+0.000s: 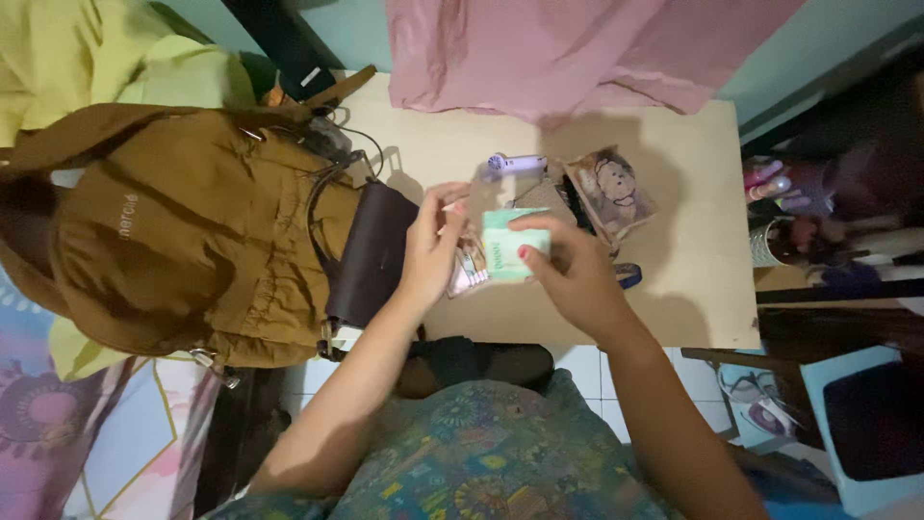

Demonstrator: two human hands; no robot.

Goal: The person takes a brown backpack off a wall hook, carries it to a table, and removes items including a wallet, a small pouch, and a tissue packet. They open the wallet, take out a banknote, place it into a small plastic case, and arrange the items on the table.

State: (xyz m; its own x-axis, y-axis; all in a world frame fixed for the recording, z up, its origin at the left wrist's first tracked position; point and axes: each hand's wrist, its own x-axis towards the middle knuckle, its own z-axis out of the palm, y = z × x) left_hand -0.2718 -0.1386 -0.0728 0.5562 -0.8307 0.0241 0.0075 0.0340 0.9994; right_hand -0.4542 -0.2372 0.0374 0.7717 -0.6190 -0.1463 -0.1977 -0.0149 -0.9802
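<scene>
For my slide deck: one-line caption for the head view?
Both hands hold small packets beside a brown backpack.

Both bare forearms rise from the bottom of the frame and converge at its centre. The left hand is raised with palm turned inward, fingers curled and fingertips pinched together at the top. The right hand, facing it and nearly touching, has its fingers bent in a grip, painted thumbnail showing.
</scene>
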